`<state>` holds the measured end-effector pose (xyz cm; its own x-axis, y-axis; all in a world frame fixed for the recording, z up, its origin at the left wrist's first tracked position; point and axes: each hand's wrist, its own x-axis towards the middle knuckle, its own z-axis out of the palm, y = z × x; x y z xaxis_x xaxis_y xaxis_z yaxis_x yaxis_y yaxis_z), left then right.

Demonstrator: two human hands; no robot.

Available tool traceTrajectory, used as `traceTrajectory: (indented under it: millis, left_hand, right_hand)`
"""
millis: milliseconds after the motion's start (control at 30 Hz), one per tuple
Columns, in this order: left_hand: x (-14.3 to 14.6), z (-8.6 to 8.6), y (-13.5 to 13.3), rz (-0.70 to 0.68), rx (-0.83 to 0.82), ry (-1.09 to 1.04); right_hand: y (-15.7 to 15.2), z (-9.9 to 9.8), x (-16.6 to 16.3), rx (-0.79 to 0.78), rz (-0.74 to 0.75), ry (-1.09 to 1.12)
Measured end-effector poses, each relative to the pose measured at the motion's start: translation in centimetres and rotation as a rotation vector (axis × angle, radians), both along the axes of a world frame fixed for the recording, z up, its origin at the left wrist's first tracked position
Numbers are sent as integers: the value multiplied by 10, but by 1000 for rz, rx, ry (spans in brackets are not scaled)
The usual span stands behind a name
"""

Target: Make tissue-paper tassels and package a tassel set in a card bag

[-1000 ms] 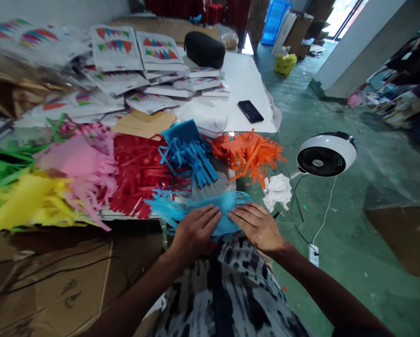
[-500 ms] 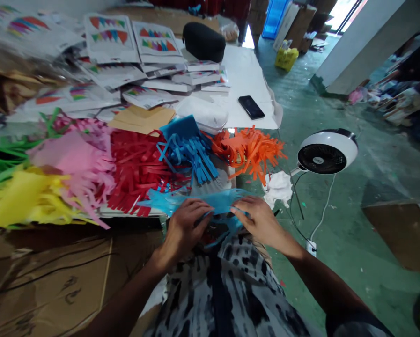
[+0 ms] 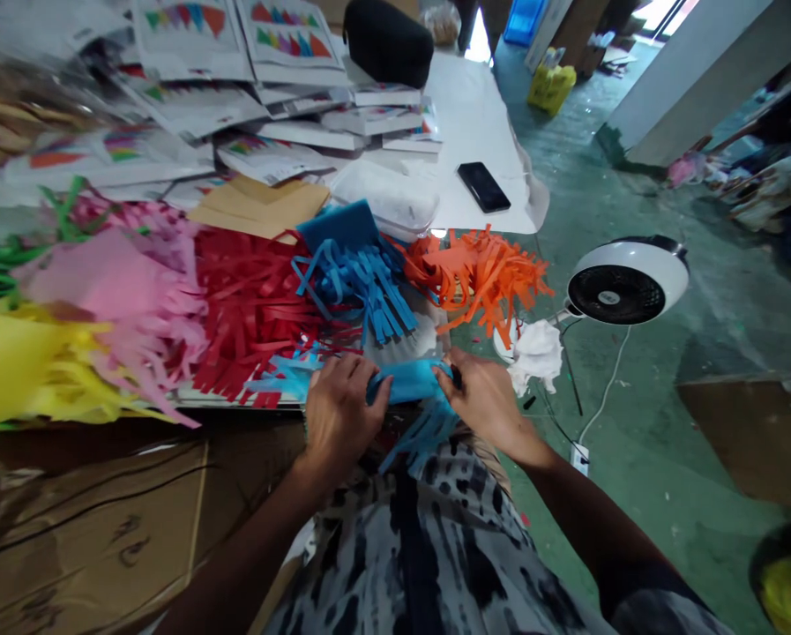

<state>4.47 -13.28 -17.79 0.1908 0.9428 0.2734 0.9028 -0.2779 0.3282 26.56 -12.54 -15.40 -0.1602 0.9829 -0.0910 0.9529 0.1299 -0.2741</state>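
A light blue fringed paper piece (image 3: 409,381) is held over my lap at the table's near edge. My left hand (image 3: 339,413) grips its left part with curled fingers. At the paper's right end my right hand (image 3: 484,401) pinches it, and blue strips hang down between the two hands. Just beyond lie piles of fringed paper: darker blue (image 3: 355,269), red (image 3: 256,309), orange (image 3: 484,273), pink (image 3: 117,295) and yellow (image 3: 31,370).
Printed packets (image 3: 289,40) are stacked at the back of the table, with a black case (image 3: 385,40) and a phone (image 3: 483,186). A small fan (image 3: 623,284) and crumpled white paper (image 3: 533,353) sit to the right. Flat cardboard (image 3: 84,520) lies at the lower left.
My hands lay flat on the blue paper a second ago. They have since closed on it and lifted it, letting its fringe hang. The view tilted down slightly.
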Motion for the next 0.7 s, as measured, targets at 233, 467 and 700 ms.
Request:
traceTrajectory:
  millis: [233,467,700]
  left_hand:
    - [0,-4,4,0,0,31]
    - [0,-2,5,-6,-12,29]
    - [1,-4,8,-71,106,53]
  right_hand:
    - [1,-2,-2,-2,-3,-21]
    - [-5,-3,-2,56,34,-14]
    - [-2,3,-8,14,-36,-80]
